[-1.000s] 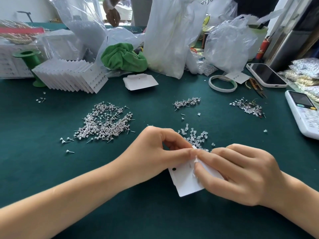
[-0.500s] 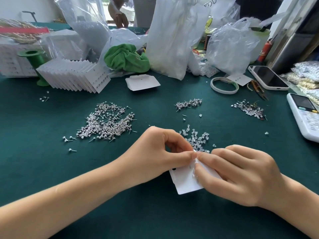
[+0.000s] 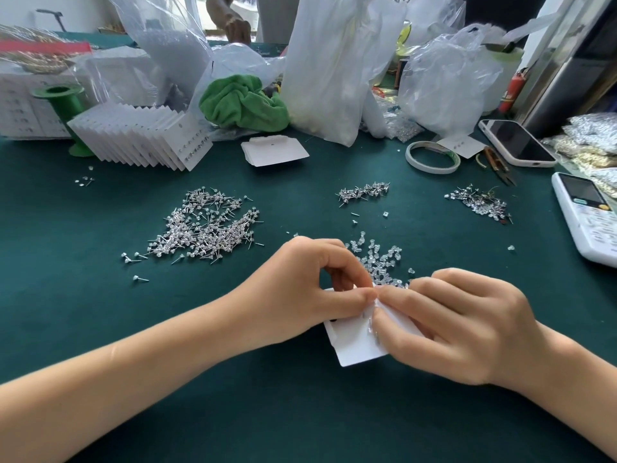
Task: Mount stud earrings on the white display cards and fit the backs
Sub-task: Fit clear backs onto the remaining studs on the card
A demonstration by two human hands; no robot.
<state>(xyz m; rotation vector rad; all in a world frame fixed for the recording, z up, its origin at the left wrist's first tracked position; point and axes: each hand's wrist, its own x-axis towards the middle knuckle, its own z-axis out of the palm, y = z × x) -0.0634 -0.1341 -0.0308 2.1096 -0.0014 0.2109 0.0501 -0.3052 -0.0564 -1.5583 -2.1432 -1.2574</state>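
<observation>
Green felt worktop point(image 3: 66, 312), plastic bags point(image 3: 330, 61) along the far edge. Both hands pinch one white display card point(image 3: 354, 345) near centre: left hand point(image 3: 300, 295) at its top edge, right hand point(image 3: 467, 322) over its right side. Clear earring backs point(image 3: 380, 259) just beyond the fingers. Stud earring pile point(image 3: 203, 228) sits left, fanned carded stack point(image 3: 143, 138) far left.

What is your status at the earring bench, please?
Left hand and right hand both pinching white card. Clear backs just beyond. Nothing in the way.
</observation>
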